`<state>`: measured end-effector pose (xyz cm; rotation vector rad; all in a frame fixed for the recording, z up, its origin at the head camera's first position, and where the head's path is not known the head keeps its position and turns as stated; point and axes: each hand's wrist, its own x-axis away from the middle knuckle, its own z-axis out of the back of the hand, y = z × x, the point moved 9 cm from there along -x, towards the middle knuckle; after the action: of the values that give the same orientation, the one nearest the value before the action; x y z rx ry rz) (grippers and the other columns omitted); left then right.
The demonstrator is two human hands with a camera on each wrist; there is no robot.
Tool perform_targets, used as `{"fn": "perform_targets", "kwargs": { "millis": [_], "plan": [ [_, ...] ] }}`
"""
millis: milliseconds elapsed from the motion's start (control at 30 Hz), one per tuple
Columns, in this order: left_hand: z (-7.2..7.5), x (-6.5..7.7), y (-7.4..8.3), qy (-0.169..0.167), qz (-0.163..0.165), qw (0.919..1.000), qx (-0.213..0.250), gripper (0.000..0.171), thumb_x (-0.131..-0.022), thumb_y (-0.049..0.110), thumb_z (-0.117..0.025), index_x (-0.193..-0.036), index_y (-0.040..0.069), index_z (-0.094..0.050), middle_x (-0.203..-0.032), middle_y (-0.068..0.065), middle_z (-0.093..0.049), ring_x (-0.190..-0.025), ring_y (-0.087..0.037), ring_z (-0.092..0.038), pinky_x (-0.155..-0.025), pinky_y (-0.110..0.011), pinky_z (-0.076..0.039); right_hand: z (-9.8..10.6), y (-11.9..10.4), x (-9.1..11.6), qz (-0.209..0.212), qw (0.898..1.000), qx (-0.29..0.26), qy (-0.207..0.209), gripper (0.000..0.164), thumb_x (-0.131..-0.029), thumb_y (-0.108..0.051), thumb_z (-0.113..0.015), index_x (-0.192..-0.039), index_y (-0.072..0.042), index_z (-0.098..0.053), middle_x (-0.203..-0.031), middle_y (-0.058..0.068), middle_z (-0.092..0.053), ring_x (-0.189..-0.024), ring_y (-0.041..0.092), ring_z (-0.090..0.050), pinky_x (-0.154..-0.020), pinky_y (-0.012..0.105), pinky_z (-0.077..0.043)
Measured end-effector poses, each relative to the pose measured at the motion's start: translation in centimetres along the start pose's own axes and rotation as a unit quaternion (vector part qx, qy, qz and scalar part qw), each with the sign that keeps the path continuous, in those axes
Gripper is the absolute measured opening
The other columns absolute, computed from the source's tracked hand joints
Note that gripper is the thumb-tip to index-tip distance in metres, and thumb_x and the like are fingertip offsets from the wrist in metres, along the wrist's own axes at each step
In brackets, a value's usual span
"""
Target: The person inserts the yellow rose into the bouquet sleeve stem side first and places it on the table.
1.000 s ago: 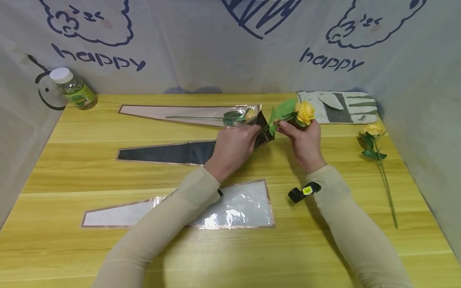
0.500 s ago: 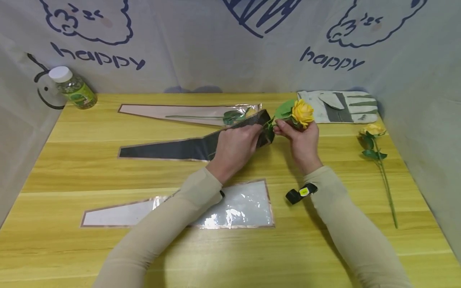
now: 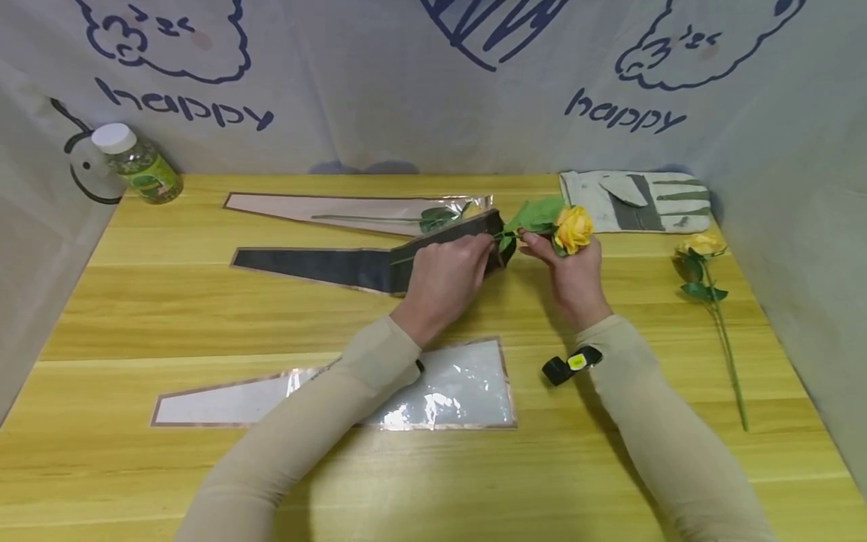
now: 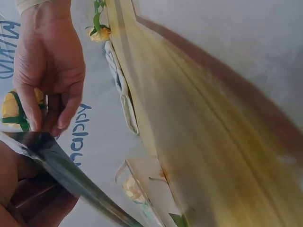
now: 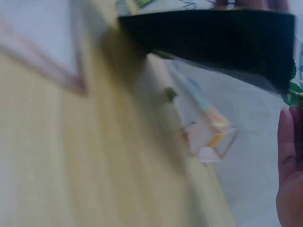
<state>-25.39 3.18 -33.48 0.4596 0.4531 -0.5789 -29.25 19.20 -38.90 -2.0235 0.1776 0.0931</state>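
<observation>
In the head view, my left hand [image 3: 443, 282] grips a long black flower sleeve [image 3: 318, 266] near its wide mouth. The sleeve bends midway, its wide part tilted up and its narrow tail lying leftward. My right hand [image 3: 577, 282] pinches a yellow artificial rose [image 3: 573, 229] just below the bloom, close to that mouth. The rose's leaves [image 3: 538, 216] spread outside the opening, and a thin stem line shows along the sleeve. From the left wrist, the right hand's fingers [image 4: 33, 111] meet the sleeve's edge. The right wrist view has the dark sleeve [image 5: 213, 42] overhead.
Behind lies a pale pink sleeve [image 3: 284, 207] with another rose in it. A white clear-fronted sleeve [image 3: 460, 384] lies in front, partly under the left forearm. At right are a loose yellow rose [image 3: 718, 316] and a work glove [image 3: 637, 202]; a jar [image 3: 145, 169] stands back left.
The black sleeve's narrow tail has swung toward the back and its wide part has tilted up into a bend. The right hand and the bloom have shifted slightly, the bloom ending a little lower.
</observation>
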Motion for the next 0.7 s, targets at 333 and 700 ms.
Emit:
{"fn": "perform_targets", "kwargs": {
  "millis": [333,700],
  "plan": [
    [-0.2,-0.1,-0.2,-0.009,0.012,0.9997,-0.022,0.019,-0.100,0.019,-0.059,-0.104,0.009,-0.075,-0.088,-0.003,-0.073,-0.063,-0.020,-0.067,-0.048,-0.033,-0.050,-0.1,-1.2,-0.1,0.038,0.998,0.038,-0.032,0.032,-0.082,0.009,-0.075,-0.112,0.007,-0.062,-0.103,0.020,-0.066,-0.093,0.029,-0.067,-0.080,0.039,-0.056],
    [-0.3,-0.5,-1.0,-0.028,0.002,0.9995,0.013,0.019,-0.100,0.019,-0.058,-0.112,0.011,-0.071,-0.129,-0.008,-0.059,-0.119,-0.024,-0.055,-0.088,-0.039,-0.052,-0.9,-1.0,-0.3,-0.001,0.997,-0.020,-0.077,0.034,-0.083,0.011,-0.072,-0.114,0.008,-0.058,-0.103,0.021,-0.065,-0.093,0.028,-0.067,-0.085,0.039,-0.054]
  ]
}}
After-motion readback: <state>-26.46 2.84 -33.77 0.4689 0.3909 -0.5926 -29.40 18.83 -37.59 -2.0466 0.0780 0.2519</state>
